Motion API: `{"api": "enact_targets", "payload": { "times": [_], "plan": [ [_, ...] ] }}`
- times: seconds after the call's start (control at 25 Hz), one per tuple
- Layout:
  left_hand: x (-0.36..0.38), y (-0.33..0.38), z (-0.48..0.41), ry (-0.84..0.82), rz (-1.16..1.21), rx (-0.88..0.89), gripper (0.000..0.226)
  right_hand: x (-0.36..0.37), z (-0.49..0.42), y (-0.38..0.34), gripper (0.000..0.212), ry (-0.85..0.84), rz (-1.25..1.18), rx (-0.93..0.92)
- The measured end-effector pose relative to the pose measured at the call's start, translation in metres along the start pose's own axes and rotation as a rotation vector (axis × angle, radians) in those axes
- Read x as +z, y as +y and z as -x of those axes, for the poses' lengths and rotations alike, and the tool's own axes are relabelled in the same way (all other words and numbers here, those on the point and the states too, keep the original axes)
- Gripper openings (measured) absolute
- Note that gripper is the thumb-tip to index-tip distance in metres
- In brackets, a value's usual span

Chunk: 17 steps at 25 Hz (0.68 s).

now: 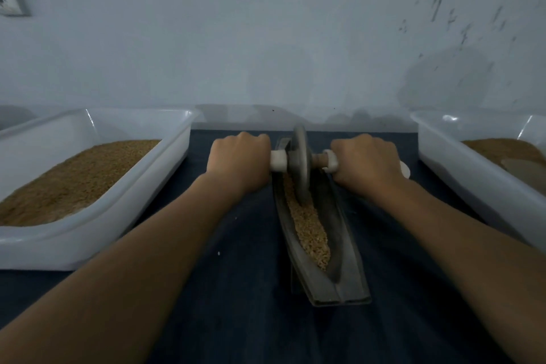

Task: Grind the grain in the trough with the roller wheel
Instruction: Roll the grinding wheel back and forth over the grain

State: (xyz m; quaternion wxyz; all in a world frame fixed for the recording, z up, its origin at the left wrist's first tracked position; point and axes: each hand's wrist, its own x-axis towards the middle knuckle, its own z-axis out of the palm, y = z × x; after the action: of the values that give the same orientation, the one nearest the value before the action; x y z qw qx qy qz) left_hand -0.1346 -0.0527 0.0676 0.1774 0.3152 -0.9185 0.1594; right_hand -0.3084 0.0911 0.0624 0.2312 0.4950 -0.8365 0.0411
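A long dark metal trough (348, 269) lies lengthwise on the dark cloth, running away from me. A strip of tan grain (310, 230) fills its groove. The grey roller wheel (300, 165) stands upright in the far half of the trough, its rim down in the grain. A white-capped axle sticks out on both sides. My left hand (239, 159) grips the left handle and my right hand (366, 161) grips the right handle, knuckles up. Both arms reach forward from the near edge.
A white plastic tub (97, 224) with tan grain stands left of the trough. Another white tub (478, 180) with finer brown material sits at the right edge. A pale wall rises just behind the table. Dark cloth (242, 304) covers the surface.
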Motion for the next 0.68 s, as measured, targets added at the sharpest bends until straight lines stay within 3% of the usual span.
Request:
{"api": "enact_targets", "payload": {
  "times": [0.12,0.2,0.28,0.36,0.44,0.52,0.68],
  "plan": [
    [-0.007,-0.001,0.007,-0.048,-0.003,0.044,0.022,0.0,0.006,0.004,0.023,-0.04,0.005,-0.008],
    [-0.005,-0.006,0.036,-0.031,0.01,0.082,0.015,-0.004,0.033,0.01,0.034,0.088,0.092,-0.092],
    [-0.007,-0.008,0.063,0.067,-0.022,0.154,0.035,-0.01,0.06,0.015,0.037,0.23,0.137,-0.191],
    [-0.009,-0.006,0.069,0.156,-0.089,0.195,0.055,-0.005,0.07,0.019,0.034,0.254,0.131,-0.22],
    [-0.003,-0.002,0.053,0.103,-0.117,0.136,0.042,0.003,0.057,0.014,0.03,0.16,0.131,-0.121],
    [-0.001,0.0,0.021,0.053,-0.078,0.053,0.012,0.003,0.023,0.002,0.03,0.066,0.033,0.005],
    [-0.01,0.004,-0.001,-0.008,-0.094,0.038,0.008,0.001,0.002,0.0,0.023,-0.067,-0.076,0.031]
  ]
}}
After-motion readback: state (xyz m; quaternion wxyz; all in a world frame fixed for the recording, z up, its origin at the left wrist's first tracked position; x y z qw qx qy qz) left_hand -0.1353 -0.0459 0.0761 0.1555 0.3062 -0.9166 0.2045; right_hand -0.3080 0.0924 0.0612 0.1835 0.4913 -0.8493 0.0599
